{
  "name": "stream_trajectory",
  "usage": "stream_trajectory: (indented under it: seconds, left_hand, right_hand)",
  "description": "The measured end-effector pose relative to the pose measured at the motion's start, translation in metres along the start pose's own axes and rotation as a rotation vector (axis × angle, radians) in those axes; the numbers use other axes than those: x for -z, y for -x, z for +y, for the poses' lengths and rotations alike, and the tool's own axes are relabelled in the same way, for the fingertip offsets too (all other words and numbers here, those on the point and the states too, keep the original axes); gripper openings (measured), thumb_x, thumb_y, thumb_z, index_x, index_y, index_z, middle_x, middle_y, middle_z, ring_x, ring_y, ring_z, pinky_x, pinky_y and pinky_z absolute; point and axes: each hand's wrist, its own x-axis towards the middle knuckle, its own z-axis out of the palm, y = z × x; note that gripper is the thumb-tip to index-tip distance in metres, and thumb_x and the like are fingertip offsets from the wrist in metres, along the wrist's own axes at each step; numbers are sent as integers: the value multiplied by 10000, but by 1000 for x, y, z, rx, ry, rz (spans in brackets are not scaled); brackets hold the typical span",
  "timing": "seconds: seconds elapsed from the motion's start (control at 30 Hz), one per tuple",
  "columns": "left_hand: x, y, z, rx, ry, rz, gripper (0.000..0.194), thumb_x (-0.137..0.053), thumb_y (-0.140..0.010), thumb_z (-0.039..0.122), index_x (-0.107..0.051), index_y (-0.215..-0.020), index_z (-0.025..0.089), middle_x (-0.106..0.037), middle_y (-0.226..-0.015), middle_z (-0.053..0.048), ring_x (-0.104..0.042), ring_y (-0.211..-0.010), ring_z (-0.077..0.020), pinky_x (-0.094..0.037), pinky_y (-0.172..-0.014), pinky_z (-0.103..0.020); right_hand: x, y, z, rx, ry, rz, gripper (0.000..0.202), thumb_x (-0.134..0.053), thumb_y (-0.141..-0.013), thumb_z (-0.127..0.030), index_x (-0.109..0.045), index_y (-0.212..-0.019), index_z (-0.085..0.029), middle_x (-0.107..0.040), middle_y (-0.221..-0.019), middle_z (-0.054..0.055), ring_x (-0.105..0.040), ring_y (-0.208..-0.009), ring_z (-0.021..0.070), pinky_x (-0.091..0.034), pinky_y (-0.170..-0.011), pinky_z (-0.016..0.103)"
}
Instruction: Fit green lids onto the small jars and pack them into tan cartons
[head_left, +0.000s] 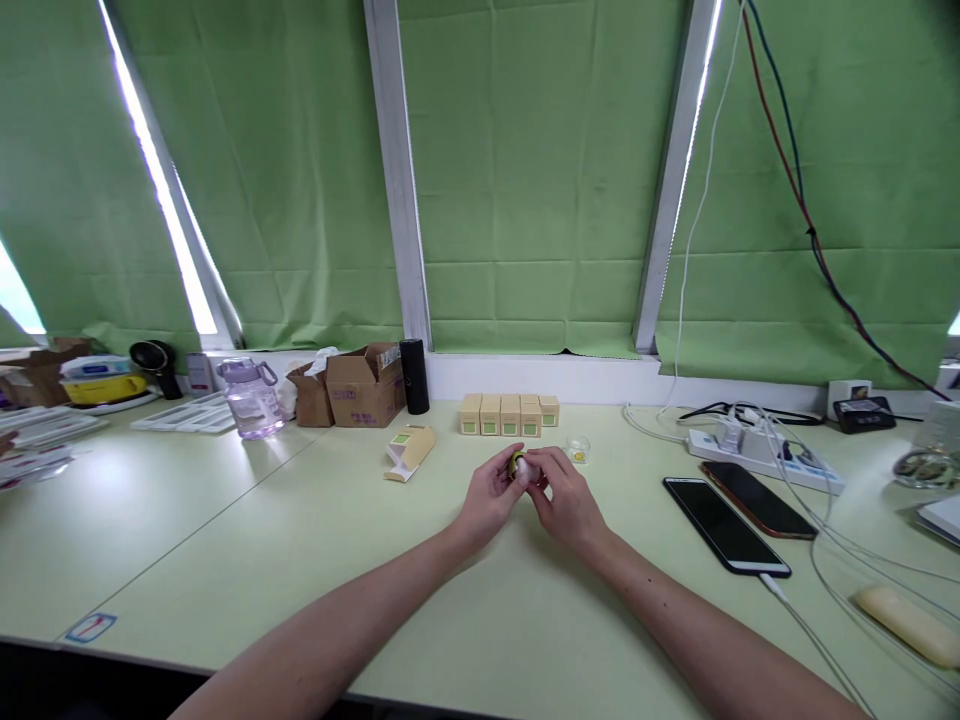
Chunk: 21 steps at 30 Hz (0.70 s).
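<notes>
Over the middle of the pale green table [450, 620], my left hand [491, 492] and my right hand [568, 500] meet around a small rounded item [528, 472], whitish with a green and dark part at its left. Fingers of both hands are closed on it and hide much of its shape. Just behind my right hand is a small clear container [577, 449] with something yellow inside. Several small tan boxes [510, 414] with green labels stand in a group beyond my hands. An opened tan box [409, 451] lies on its side to the left.
Two phones, one black-screened with a white edge [726, 525] and one brown-edged [759, 499], lie at right near a white power strip [765, 460] and cables. A cardboard box [365, 386], a black cylinder [414, 376] and a purple bottle [251, 398] stand at back left.
</notes>
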Motion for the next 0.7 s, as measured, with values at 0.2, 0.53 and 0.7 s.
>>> stream_trajectory:
  seconds: [0.2, 0.53, 0.7]
  left_hand:
    - [-1, -2, -2, -34, -22, 9, 558, -773, -863, 443, -599, -1299, 140, -714, -1170, -142, -695, -1088, -250, -583, -977, -398]
    - [-1, -2, -3, -66, -61, 6, 494, -736, -897, 442, -604, -1272, 150, -716, -1176, -142, -695, -1088, -240, -577, -984, -385]
    - [-1, -3, -3, -56, -65, 18, 503, -741, -889, 456, -610, -1266, 152, -719, -1184, -141, -694, -1098, -244, -571, -990, -386]
  right_hand:
    - [0, 0, 0, 21, 33, 7, 322, -532, -948, -111, -571, -1243, -236, -639, -1159, 122, -687, -947, 236, -626, -721, 366]
    - [1, -1, -3, 10, 40, -4, 287, -519, -970, -126, -593, -1227, -231, -640, -1153, 119, -686, -935, 228, -633, -730, 364]
    - [2, -2, -4, -6, 40, -21, 297, -509, -969, -117, -594, -1229, -234, -638, -1162, 123, -686, -947, 230, -634, -728, 362]
